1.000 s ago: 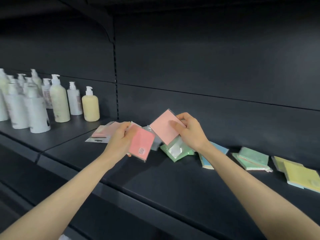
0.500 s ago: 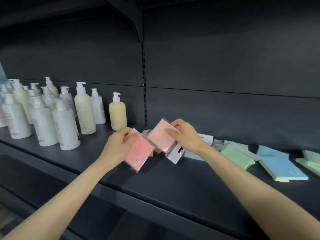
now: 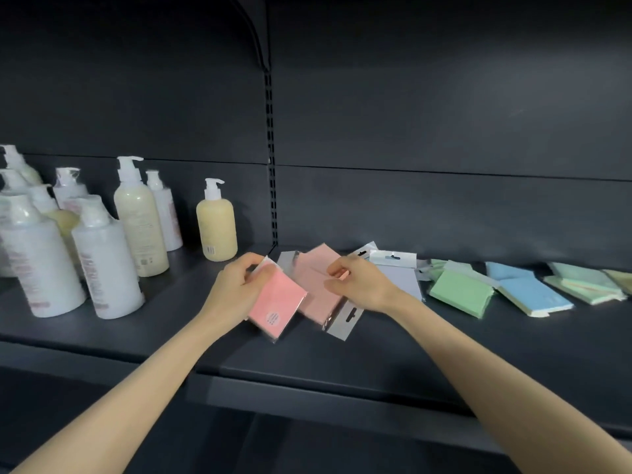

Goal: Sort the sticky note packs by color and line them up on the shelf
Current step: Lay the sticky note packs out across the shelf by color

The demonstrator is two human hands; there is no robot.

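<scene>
A dark shelf (image 3: 376, 357) with a dark back wall is carrying pump bottles (image 3: 102, 254) at the far left. The left hand (image 3: 236, 289) is gripping a pink pack (image 3: 278, 304), fingers curled around its far edge. The right hand (image 3: 359, 285) is pinching a second pink pack (image 3: 316, 289) just beside it – this one is lying on the shelf. Green pack (image 3: 460, 294) and blue pack (image 3: 533, 295) are lying to the right

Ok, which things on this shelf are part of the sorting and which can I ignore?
Part of the job:
- pink pack in the left hand
- pink pack under the right hand
- green pack
- blue pack
- pale lilac pack
- shelf

Ignore:
- pump bottles
- yellow bottle
</scene>
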